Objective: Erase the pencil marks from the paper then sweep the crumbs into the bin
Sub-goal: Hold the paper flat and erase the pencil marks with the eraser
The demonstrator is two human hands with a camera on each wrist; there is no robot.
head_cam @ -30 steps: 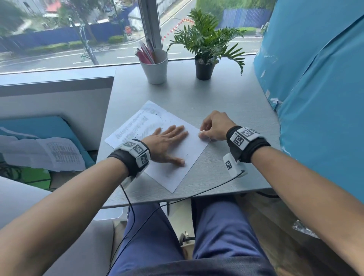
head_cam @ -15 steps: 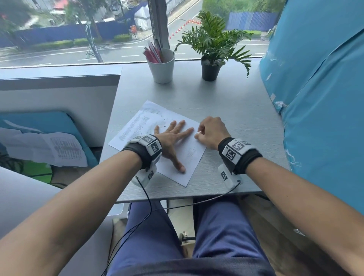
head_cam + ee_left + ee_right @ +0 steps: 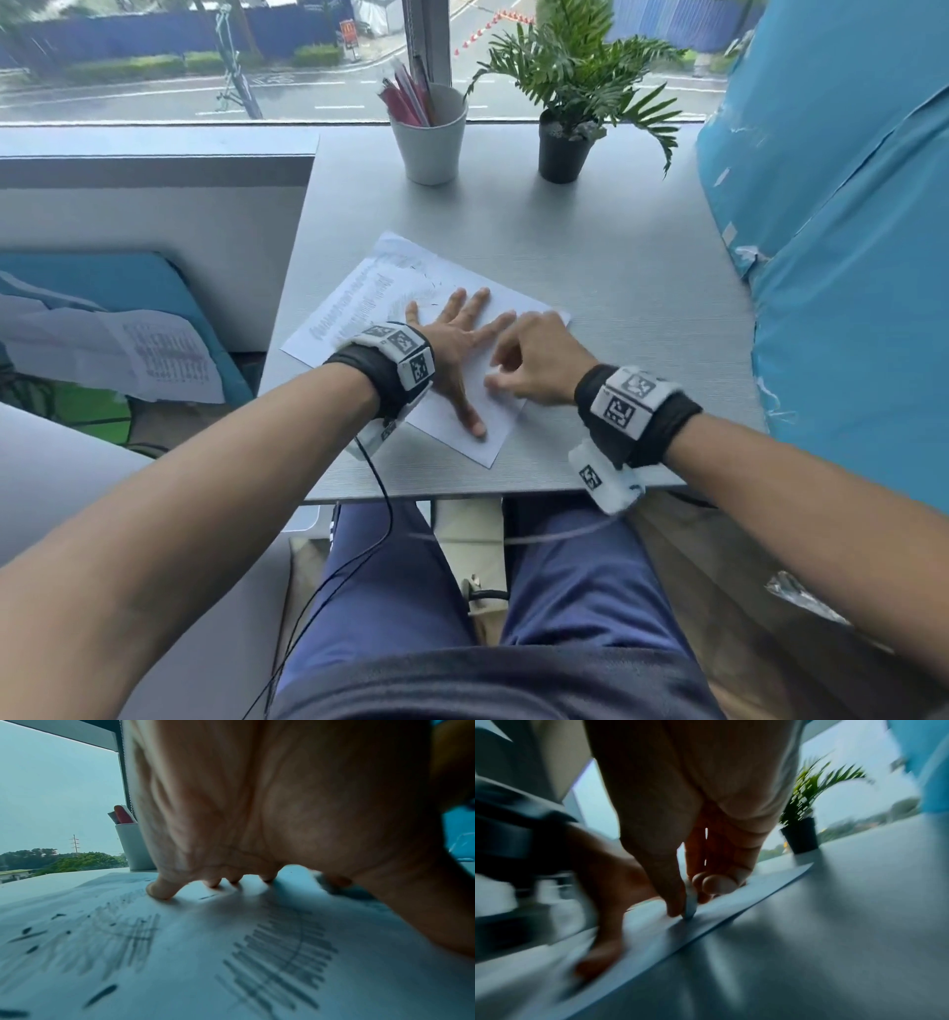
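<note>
A white sheet of paper (image 3: 359, 308) with printed text and grey pencil scribbles (image 3: 280, 949) lies slanted on the grey desk (image 3: 616, 288). My left hand (image 3: 457, 344) lies flat on the sheet with fingers spread, pressing it down. My right hand (image 3: 524, 360) is on the sheet's right part, just right of the left hand, and pinches a small white eraser (image 3: 691, 902) between thumb and fingers, its tip on the paper (image 3: 706, 912). Dark eraser crumbs (image 3: 100, 994) are scattered over the sheet near the scribbles. No bin shows in any view.
A white cup of pens (image 3: 431, 139) and a potted plant (image 3: 565, 118) stand at the desk's far edge by the window. A blue wrapped panel (image 3: 847, 257) borders the desk on the right. Loose papers (image 3: 128, 354) lie on a blue surface to the left, below the desk.
My right hand with the eraser has moved left, from the sheet's right edge onto the paper, close beside the left hand. The left hand stays pressed flat on the sheet.
</note>
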